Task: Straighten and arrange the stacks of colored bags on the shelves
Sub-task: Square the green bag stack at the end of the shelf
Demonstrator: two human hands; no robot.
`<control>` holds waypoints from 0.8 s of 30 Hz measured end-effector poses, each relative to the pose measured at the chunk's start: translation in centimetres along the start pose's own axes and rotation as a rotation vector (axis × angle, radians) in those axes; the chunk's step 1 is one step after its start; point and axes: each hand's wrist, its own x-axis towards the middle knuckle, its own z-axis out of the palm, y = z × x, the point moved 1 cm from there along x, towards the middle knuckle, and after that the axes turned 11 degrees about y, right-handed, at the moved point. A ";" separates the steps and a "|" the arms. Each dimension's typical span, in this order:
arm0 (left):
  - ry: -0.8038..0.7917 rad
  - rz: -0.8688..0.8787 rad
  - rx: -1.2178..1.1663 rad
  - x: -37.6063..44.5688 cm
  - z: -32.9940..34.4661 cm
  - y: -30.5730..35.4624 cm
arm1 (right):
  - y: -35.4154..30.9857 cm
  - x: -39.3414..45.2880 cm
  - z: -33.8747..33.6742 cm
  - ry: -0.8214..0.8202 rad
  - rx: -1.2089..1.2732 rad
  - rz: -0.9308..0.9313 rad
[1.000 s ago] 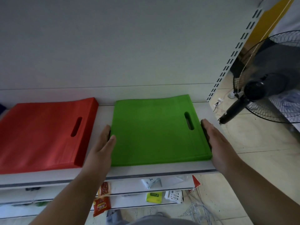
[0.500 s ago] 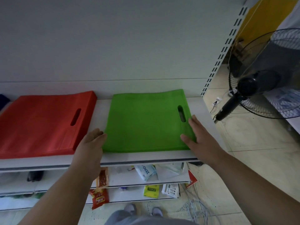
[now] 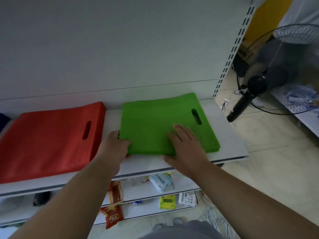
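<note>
A stack of green bags (image 3: 155,121) with a cut-out handle lies on the white shelf (image 3: 229,140), slightly skewed. To its left lies a thicker stack of red bags (image 3: 48,138). My left hand (image 3: 114,147) grips the green stack's near-left corner, thumb on top. My right hand (image 3: 186,144) lies flat on the green stack near its front edge, fingers straight and spread.
A dark blue stack edge (image 3: 3,118) shows at the far left. Lower shelves hold snack packets (image 3: 112,216) and small packs (image 3: 160,181). A black standing fan (image 3: 269,80) is close on the right, beside the shelf's slotted upright (image 3: 229,54).
Both hands left the green stack's sides. The left hand took hold of its near-left corner. The right hand moved left onto the top of the stack.
</note>
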 end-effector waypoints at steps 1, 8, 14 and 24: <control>-0.004 -0.006 0.005 0.0 0.0 0.0 | 0.4 0.0 -0.1 0.033 0.011 0.038; -0.029 0.016 0.051 -0.1 -0.2 -0.7 | 7.2 -2.1 -2.6 0.105 -0.080 0.256; -0.014 0.046 0.161 -0.5 0.1 -1.8 | 9.8 -3.0 -4.1 0.085 0.333 0.393; 0.008 0.080 0.245 -0.5 0.2 -1.8 | 11.7 -2.7 -3.9 -0.022 0.329 0.319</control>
